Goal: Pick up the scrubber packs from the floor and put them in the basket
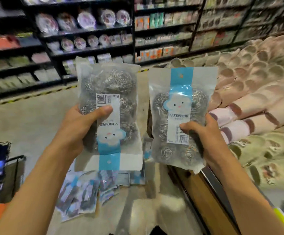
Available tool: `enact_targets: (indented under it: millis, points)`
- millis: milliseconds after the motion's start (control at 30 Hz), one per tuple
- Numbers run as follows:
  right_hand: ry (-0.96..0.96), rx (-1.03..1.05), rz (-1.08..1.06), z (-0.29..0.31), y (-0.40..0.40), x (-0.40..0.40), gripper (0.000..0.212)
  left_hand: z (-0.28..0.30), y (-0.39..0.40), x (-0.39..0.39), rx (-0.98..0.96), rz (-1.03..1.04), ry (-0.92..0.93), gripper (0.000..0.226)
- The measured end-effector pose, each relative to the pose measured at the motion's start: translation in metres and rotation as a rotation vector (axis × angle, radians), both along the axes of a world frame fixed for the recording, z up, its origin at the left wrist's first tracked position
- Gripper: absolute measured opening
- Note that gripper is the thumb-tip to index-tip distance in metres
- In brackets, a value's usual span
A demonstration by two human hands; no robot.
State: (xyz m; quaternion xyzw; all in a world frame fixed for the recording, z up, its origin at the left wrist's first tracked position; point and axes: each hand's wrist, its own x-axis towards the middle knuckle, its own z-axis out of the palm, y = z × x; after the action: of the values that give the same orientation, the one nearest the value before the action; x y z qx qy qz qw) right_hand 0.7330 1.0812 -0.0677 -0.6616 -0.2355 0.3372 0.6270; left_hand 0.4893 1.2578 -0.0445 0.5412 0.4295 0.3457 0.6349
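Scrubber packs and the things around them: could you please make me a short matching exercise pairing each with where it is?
Things:
1. scrubber pack with blue band at its bottom
2. scrubber pack with blue band at its top
3. loose scrubber packs
4. wire basket

Places:
A. on the floor
B. in the left hand
C. at the left edge
D. in the right hand

Pairs: 1-B, 2-D, 3-A, 4-C

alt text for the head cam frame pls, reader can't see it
Each hand holds up a clear pack of steel scrubbers: left hand grips one pack, right hand grips another. More packs lie on the shop floor below, a wire basket at left, shelves behind.
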Motion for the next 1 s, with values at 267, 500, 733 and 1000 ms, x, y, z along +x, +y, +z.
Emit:
enact_targets:
  millis: [267, 500, 733, 1000]
  points:
    - [-0.029, 0.086, -0.173, 0.044, -0.063, -0.011, 0.033, 0.037, -0.017, 0.027, 0.031, -0.231, -0.054, 0.044]
    - [-0.06, 0.094, -0.552, 0.054, -0.123, -0.073, 0.027, 0.051, -0.025, 0.055, 0.037, -0.582, -0.09, 0.053]
    - [-0.035, 0.036, -0.945, 0.058, -0.221, -0.163, 0.038, 0.044, -0.105, 0.082, -0.06, -0.945, -0.083, 0.025]
    - [-0.037, 0.033, -1.457, 0.064, -0.357, -0.282, 0.038, 0.042, -0.274, 0.087, -0.127, -1.351, -0.047, 0.021]
